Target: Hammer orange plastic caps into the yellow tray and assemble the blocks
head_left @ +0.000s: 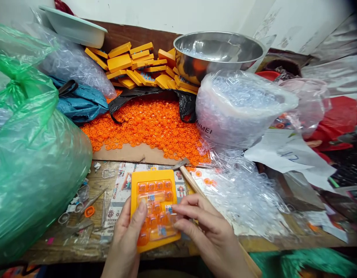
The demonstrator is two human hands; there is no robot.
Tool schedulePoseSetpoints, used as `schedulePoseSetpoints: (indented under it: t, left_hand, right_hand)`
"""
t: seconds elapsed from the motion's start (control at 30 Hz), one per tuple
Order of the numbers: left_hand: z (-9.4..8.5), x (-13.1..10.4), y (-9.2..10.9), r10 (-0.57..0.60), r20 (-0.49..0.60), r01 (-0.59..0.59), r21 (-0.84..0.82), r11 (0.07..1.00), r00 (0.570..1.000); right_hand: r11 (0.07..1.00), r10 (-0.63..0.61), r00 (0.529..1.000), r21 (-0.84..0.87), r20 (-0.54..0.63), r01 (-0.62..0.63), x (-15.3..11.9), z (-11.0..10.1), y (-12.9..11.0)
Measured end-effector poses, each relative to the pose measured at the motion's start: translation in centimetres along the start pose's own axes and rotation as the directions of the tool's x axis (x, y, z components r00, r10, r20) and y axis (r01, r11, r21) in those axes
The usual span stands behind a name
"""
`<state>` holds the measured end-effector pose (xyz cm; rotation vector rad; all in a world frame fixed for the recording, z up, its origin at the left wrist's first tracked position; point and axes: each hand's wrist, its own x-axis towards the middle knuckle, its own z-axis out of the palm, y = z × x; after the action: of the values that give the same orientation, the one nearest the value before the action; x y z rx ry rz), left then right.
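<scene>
A yellow plastic panel with orange rings and clear covers set into it is tilted up over the bench front. My left hand is closed around its left edge, thumb on the front. My right hand is at the panel's right side, thumb and fingertips pinched around a small clear plastic piece against the panel. Small blue parts show under some covers. Behind my right hand lies a hammer with a wooden handle, partly hidden by the hand.
Orange rings are heaped on cardboard at the back. Clear pieces spill from a white bag onto the right side. A green bag stands left. Behind are yellow panels and a steel bowl. Tweezers lie left.
</scene>
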<state>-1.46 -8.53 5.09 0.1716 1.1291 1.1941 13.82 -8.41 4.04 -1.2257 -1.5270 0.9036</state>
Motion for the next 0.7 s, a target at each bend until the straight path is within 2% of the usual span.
schedulePoseSetpoints:
  t: [0.07,0.13,0.3,0.37,0.43,0.5,0.53,0.6,0.7]
  left_hand:
    - [0.2,-0.1,-0.2,0.012,-0.007,-0.012,-0.004,1.000,1.000]
    - [0.3,-0.1,-0.5,0.040,-0.014,-0.040,-0.022,0.999,0.999]
    - [0.0,-0.1,-1.1,0.058,-0.070,-0.063,-0.070,0.996,0.996]
    - [-0.4,-0.1,-1.4,0.056,-0.071,-0.061,-0.074,0.995,0.996]
    - [-0.8,0.0,-1.8,0.080,-0.064,-0.084,-0.055,0.995,0.995]
    - [-1.1,-0.1,-2.1,0.151,-0.086,-0.152,-0.008,0.988,0.985]
    - [-1.2,-0.1,-2.3,0.194,-0.102,-0.192,0.026,0.981,0.976]
    - [-1.2,-0.2,-2.5,0.271,-0.123,-0.259,0.101,0.960,0.955]
    - [-1.5,-0.4,-2.8,0.281,-0.111,-0.262,0.159,0.952,0.953]
  right_hand:
    - [1.000,0.000,1.000,0.011,-0.010,0.000,0.1,0.5,0.1]
    - [0.994,0.085,0.994,0.071,-0.068,-0.080,0.0,1.2,0.4]
    - [0.971,0.231,0.939,0.124,-0.254,-0.205,-0.8,2.4,0.8]
    - [0.914,0.363,0.911,0.264,-0.197,-0.308,-0.8,2.4,0.7]
    - [0.796,0.474,0.880,0.426,0.002,-0.430,-0.5,2.3,0.6]
    - [0.716,0.476,0.866,0.504,0.156,-0.484,-0.3,2.3,0.4]
    - [0.699,0.466,0.866,0.526,0.180,-0.485,-0.2,2.5,0.2]
    - [0.670,0.476,0.867,0.576,0.149,-0.468,0.0,2.8,0.1]
    - [0.620,0.513,0.847,0.621,0.140,-0.479,0.1,2.9,-0.1]
